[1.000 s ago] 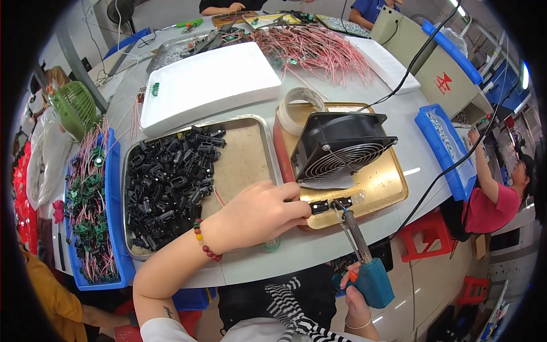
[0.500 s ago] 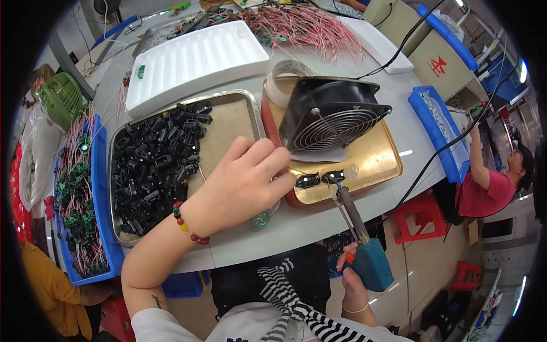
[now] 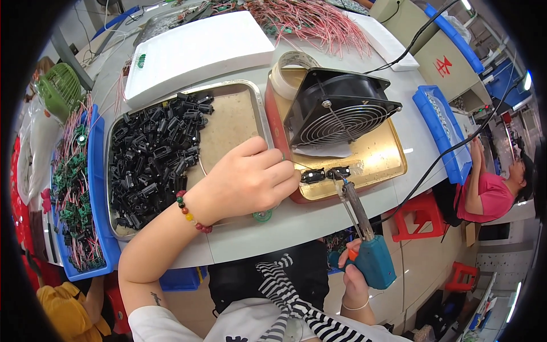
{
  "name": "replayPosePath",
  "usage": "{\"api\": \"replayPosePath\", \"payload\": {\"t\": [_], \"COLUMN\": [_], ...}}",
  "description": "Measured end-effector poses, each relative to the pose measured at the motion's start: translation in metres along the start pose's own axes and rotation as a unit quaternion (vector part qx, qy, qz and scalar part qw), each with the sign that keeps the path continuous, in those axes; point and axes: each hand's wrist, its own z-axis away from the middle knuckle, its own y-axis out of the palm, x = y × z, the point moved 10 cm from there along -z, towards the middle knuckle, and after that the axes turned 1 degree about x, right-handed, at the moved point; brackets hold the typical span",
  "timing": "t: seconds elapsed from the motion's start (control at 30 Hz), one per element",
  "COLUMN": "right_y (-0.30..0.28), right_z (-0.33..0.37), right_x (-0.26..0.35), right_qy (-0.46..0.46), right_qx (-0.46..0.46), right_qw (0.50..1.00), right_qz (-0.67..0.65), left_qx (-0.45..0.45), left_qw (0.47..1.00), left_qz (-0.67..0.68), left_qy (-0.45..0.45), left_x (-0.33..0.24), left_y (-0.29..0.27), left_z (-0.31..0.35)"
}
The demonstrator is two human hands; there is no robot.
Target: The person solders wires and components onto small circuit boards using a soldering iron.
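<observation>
My right hand (image 3: 354, 282) grips the teal handle of a soldering gun (image 3: 376, 262), with a finger by its orange trigger. Its tip touches or nearly touches the right one of two small black plastic parts (image 3: 340, 172), which sit side by side on a gold tin lid (image 3: 376, 157). My left hand (image 3: 250, 174) is closed in a pinch just left of them. A thin wire (image 3: 299, 165) runs from its fingers toward the black parts; the fingertips are partly hidden. Under the left forearm a metal tray (image 3: 231, 117) holds a heap of black plastic parts (image 3: 156, 148).
A black fan (image 3: 342, 111) and a tape roll (image 3: 288, 71) stand behind the parts. Around are a white tray (image 3: 199, 54), red-white wires (image 3: 313, 23), a blue bin of wired green boards (image 3: 99, 228) and a hanging black cable (image 3: 439, 151). Co-workers sit at both sides.
The whole view has shifted slightly. My hands keep nearly the same place by the black parts. The co-worker at right has lowered an arm, and the one in yellow at left has moved.
</observation>
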Motion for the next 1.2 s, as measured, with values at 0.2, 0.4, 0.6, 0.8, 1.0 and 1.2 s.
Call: {"api": "replayPosePath", "payload": {"t": [0.2,0.4,0.6,0.8,1.0,1.2], "right_y": [-0.003,-0.006,0.001,0.007,0.007,0.007], "right_z": [-0.001,-0.005,-0.010,-0.011,-0.011,-0.011], "right_x": [0.003,0.008,0.017,0.028,0.025,0.022], "right_qy": [-0.008,-0.035,-0.066,-0.125,-0.096,-0.092], "right_qx": [-0.003,-0.020,-0.033,-0.023,-0.016,-0.010], "right_qw": [1.000,0.998,0.984,0.957,0.955,0.957], "right_qz": [0.026,0.047,0.165,0.260,0.280,0.276], "left_qx": [0.018,0.003,-0.060,-0.070,-0.065,-0.046], "left_qw": [0.963,0.902,0.912,0.921,0.927,0.930], "left_qz": [0.235,0.346,0.300,0.273,0.257,0.253], "left_qy": [-0.128,-0.257,-0.273,-0.268,-0.266,-0.262], "left_x": [0.026,0.043,0.044,0.040,0.038,0.037], "left_y": [-0.002,0.009,0.003,0.007,0.005,0.008], "left_z": [0.001,0.008,0.012,0.014,0.014,0.014]}}
